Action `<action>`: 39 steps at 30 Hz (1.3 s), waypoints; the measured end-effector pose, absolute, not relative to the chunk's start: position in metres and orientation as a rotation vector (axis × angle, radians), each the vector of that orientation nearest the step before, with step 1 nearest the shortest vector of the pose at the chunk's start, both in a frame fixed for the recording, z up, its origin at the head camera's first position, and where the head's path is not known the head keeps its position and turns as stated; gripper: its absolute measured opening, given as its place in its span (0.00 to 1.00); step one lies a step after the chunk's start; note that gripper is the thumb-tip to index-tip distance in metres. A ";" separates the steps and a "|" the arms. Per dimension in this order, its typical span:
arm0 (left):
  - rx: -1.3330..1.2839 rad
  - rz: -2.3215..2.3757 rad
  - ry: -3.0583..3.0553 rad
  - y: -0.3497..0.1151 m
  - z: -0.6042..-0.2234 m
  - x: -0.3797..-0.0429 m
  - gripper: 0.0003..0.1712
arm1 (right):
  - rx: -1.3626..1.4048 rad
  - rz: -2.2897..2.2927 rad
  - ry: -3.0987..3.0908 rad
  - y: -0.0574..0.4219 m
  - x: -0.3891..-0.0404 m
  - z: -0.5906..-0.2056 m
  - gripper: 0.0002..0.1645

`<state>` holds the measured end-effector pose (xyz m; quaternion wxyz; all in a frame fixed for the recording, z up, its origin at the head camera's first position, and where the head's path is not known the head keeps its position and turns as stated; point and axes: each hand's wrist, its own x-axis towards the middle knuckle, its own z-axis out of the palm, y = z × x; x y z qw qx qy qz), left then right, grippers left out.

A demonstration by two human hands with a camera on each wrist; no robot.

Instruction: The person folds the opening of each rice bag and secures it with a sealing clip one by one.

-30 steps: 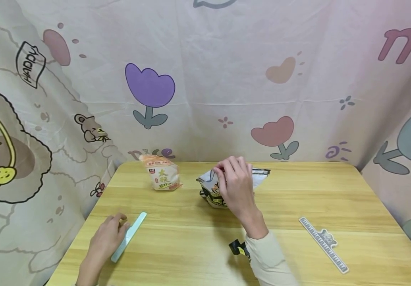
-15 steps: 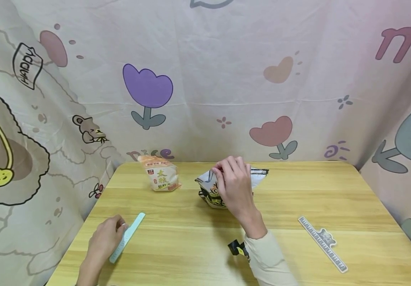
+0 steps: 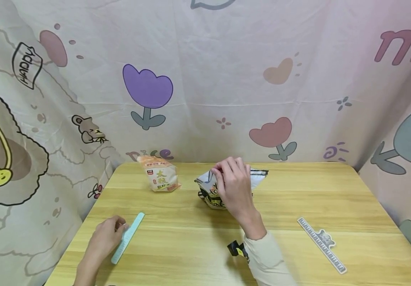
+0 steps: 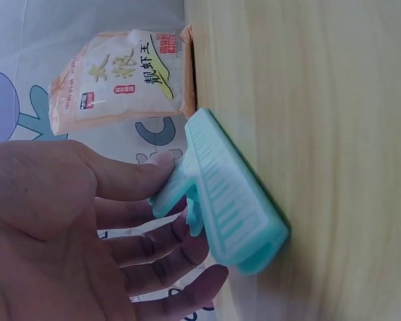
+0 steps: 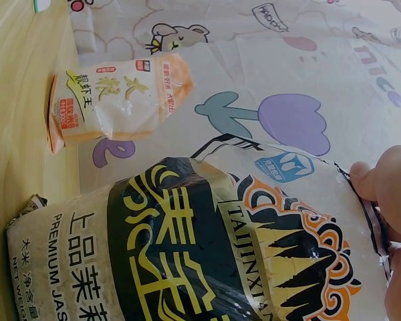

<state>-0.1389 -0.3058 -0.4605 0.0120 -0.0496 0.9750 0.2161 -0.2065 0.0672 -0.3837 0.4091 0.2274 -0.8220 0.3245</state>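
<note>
My left hand [image 3: 107, 236] pinches the handle of a mint-green long sealing clip [image 3: 129, 237] at the table's left. In the left wrist view its thumb presses one grip of the clip [image 4: 230, 190], the fingers are curled behind, and the clip's long bar touches the table. Near the back middle, my right hand [image 3: 234, 186] holds the top edge of a rice bag [image 3: 210, 192]. The right wrist view shows this rice bag [image 5: 180, 247] upright, with black and gold print and a pale, flattened top. Several of the right fingers are hidden there.
A smaller white and orange rice bag [image 3: 164, 178] stands at the back left. A grey-white long sealing clip [image 3: 322, 245] lies at the right of the wooden table [image 3: 176, 246]. Beside the right sleeve is a small black and yellow object [image 3: 234, 249]. Patterned curtain hangs behind.
The left fingers have drawn in around the mint-green clip's handle, and the clip has tilted slightly. The right hand and the rice bag stay where they were.
</note>
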 end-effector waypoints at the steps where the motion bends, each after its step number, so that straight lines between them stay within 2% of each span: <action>1: -0.151 0.683 3.039 -0.306 -0.460 -0.139 0.12 | 0.574 0.819 -2.070 0.067 -0.206 -0.384 0.11; 19: -0.118 0.736 3.053 -0.307 -0.459 -0.140 0.11 | 0.572 0.811 -2.070 0.067 -0.205 -0.384 0.04; 27: -0.167 0.763 3.034 -0.306 -0.456 -0.141 0.17 | 0.569 0.817 -2.079 0.068 -0.205 -0.384 0.12; 34: -0.127 0.710 3.070 -0.304 -0.453 -0.137 0.15 | 0.568 0.813 -2.075 0.068 -0.204 -0.384 0.06; 39: -0.114 0.682 3.089 -0.303 -0.452 -0.137 0.14 | 0.569 0.812 -2.076 0.068 -0.204 -0.384 0.07</action>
